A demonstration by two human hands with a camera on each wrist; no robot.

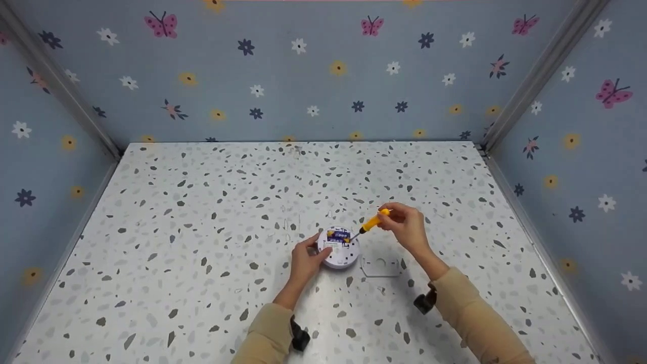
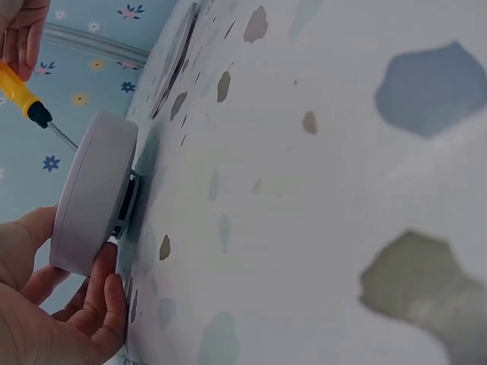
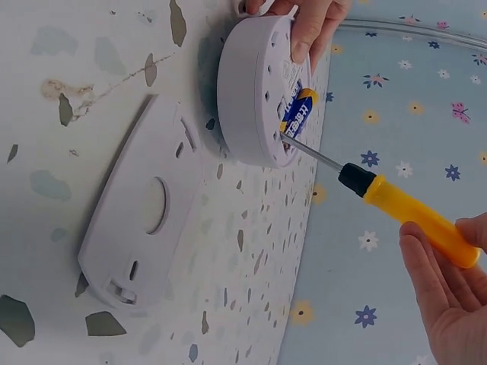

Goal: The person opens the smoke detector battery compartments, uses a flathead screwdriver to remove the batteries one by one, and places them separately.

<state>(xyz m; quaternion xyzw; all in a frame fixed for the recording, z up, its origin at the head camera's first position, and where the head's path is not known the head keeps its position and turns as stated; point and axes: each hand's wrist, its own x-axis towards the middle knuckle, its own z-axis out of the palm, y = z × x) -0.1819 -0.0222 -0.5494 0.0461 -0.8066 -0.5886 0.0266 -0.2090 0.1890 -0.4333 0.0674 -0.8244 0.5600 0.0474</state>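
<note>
My left hand [image 1: 305, 260] grips a round white device [image 1: 342, 258], which looks like a smoke alarm, by its left side, with the thumb over its upper face. Blue and yellow batteries [image 3: 300, 114] lie in its open compartment; one appears tilted up at one end in the right wrist view. In my right hand [image 1: 408, 230] a yellow screwdriver [image 1: 373, 222] with a black collar is pinched by the handle's end. Its metal tip meets the device at the compartment's edge, beside the batteries. The left wrist view shows the device's side wall [image 2: 95, 186] and fingers beneath it.
A flat white mounting plate [image 3: 125, 236] with slots and a round hole lies on the speckled table [image 1: 202, 212], just right of the device. Blue walls [image 1: 323, 86] with flowers and butterflies enclose the table at the back and both sides.
</note>
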